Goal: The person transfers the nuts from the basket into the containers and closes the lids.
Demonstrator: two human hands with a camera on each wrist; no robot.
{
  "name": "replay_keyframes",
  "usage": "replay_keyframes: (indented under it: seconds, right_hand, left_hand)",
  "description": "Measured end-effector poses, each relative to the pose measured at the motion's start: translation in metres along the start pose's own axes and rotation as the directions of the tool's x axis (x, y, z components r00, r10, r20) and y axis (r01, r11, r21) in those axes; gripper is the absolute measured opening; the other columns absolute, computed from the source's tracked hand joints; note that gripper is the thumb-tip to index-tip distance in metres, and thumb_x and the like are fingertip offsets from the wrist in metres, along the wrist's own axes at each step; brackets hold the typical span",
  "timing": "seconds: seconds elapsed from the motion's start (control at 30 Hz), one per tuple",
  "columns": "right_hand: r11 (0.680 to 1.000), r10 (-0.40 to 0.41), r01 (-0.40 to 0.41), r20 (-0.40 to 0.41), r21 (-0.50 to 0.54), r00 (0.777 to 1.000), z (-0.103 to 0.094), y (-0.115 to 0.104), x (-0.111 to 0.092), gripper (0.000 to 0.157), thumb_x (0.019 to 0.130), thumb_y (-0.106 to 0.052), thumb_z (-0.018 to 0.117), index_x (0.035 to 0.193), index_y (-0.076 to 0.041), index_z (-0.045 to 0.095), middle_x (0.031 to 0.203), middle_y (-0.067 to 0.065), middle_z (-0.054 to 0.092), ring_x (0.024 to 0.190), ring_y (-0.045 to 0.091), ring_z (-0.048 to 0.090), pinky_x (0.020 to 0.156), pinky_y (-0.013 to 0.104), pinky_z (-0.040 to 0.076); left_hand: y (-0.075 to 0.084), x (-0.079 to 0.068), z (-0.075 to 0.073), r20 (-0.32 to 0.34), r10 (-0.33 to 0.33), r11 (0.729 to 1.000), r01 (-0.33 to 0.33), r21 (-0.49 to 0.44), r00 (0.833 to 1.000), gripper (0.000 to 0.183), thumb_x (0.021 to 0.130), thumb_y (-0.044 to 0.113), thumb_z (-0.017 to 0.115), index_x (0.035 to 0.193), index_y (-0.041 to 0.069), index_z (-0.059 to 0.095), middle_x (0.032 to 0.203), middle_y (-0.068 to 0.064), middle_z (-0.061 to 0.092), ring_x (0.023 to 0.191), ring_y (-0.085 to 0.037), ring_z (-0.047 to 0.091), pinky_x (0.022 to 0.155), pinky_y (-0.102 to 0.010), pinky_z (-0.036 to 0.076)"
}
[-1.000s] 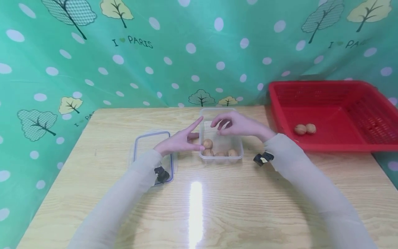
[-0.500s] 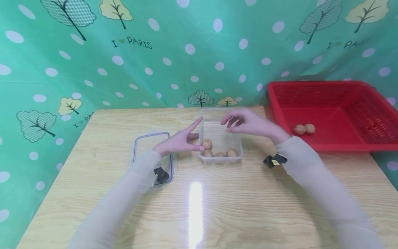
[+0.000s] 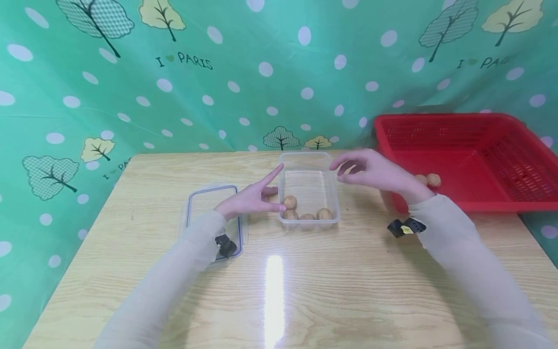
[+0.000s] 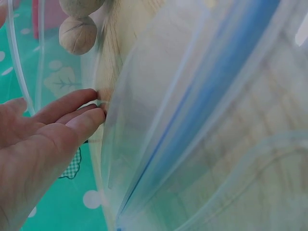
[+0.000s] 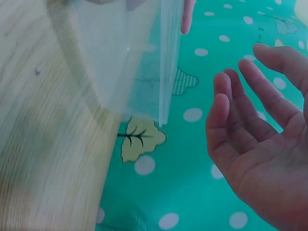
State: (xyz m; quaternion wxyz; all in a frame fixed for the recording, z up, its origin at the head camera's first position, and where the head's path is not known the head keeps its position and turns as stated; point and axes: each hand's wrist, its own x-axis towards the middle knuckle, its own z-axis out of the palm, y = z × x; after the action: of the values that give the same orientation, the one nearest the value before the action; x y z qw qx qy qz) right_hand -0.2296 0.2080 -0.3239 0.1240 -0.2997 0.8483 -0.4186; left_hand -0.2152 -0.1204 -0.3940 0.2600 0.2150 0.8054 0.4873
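A clear plastic food container [image 3: 333, 194] stands on the table with several walnuts [image 3: 324, 214] gathered at its near and left sides. My left hand [image 3: 250, 199] rests against the container's left side, thumb at the near rim and index finger stretched along the left rim. In the left wrist view its fingers [image 4: 72, 103] lie straight and relaxed beside the clear wall, near two walnuts [image 4: 78, 35]. My right hand [image 3: 377, 169] hangs between the container and the red basket [image 3: 457, 206], fingers loosely bent; the right wrist view shows nothing in them.
Two walnuts [image 3: 433, 180] lie together inside the red basket, partly hidden by my right hand. A clear lid with a blue seal [image 3: 213, 188] lies on the table [image 3: 331, 291] under my left forearm. Behind the table hangs a green dotted cloth [image 3: 244, 72].
My right hand has moved right, from over the container to beyond its right rim, towards the red basket. The left hand and the container stay in place.
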Motion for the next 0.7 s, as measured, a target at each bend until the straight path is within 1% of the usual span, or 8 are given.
replay_keyframes:
  seconds: [0.13, 0.27, 0.47, 0.6, 0.7]
  right_hand:
    - [0.998, 0.065, -0.065, -0.033, -0.006, 0.997, -0.006, -0.001, -0.008, 0.031, 0.088, -0.011, 0.070, 0.118, -0.008, 0.065, 0.108, 0.006, 0.065, 0.096, 0.023, 0.062, 0.084, 0.030, 0.052]
    - [0.992, 0.124, -0.124, -0.061, 0.007, 0.990, -0.013, -0.001, -0.017, 0.030, 0.089, -0.012, 0.070, 0.119, -0.009, 0.065, 0.109, 0.006, 0.065, 0.097, 0.022, 0.061, 0.081, 0.027, 0.053]
    - [0.987, 0.156, -0.158, -0.117, -0.009, 0.981, -0.026, 0.003, -0.029, 0.035, 0.087, -0.012, 0.072, 0.121, -0.010, 0.064, 0.112, 0.006, 0.065, 0.096, 0.020, 0.063, 0.078, 0.024, 0.054]
    - [0.976, 0.208, -0.216, -0.150, -0.035, 0.966, -0.035, 0.006, -0.038, 0.039, 0.086, -0.017, 0.074, 0.124, -0.012, 0.063, 0.115, 0.007, 0.064, 0.100, 0.021, 0.061, 0.077, 0.021, 0.054]
    - [0.961, 0.255, -0.270, -0.171, -0.067, 0.952, -0.042, 0.008, -0.045, 0.046, 0.084, -0.020, 0.077, 0.126, -0.013, 0.061, 0.121, 0.008, 0.061, 0.107, 0.023, 0.056, 0.075, 0.023, 0.054]
  left_hand:
    - [-0.002, 0.001, 0.000, -0.001, 0.008, 1.000, -0.008, -0.004, 1.000, 0.104, 0.084, 0.027, 0.077, 0.151, 0.050, 0.001, 0.159, -0.012, 0.015, 0.136, -0.030, 0.035, 0.111, -0.048, 0.028]
    - [-0.004, 0.003, 0.000, 0.003, 0.017, 1.000, -0.017, -0.012, 1.000, 0.104, 0.083, 0.027, 0.078, 0.151, 0.050, 0.001, 0.161, -0.007, 0.008, 0.136, -0.029, 0.035, 0.111, -0.047, 0.027]
    - [-0.004, 0.002, 0.000, 0.002, 0.010, 1.000, -0.010, -0.012, 1.000, 0.105, 0.083, 0.029, 0.078, 0.150, 0.051, 0.001, 0.160, -0.010, 0.012, 0.136, -0.029, 0.036, 0.111, -0.046, 0.028]
    - [-0.002, 0.000, 0.000, 0.006, 0.014, 1.000, -0.014, -0.010, 1.000, 0.104, 0.083, 0.028, 0.078, 0.150, 0.052, 0.001, 0.160, -0.009, 0.011, 0.136, -0.029, 0.035, 0.111, -0.047, 0.028]
    - [0.000, 0.000, 0.000, 0.007, 0.015, 1.000, -0.015, -0.008, 1.000, 0.105, 0.083, 0.028, 0.078, 0.150, 0.052, 0.001, 0.160, -0.010, 0.011, 0.137, -0.029, 0.035, 0.111, -0.047, 0.027]
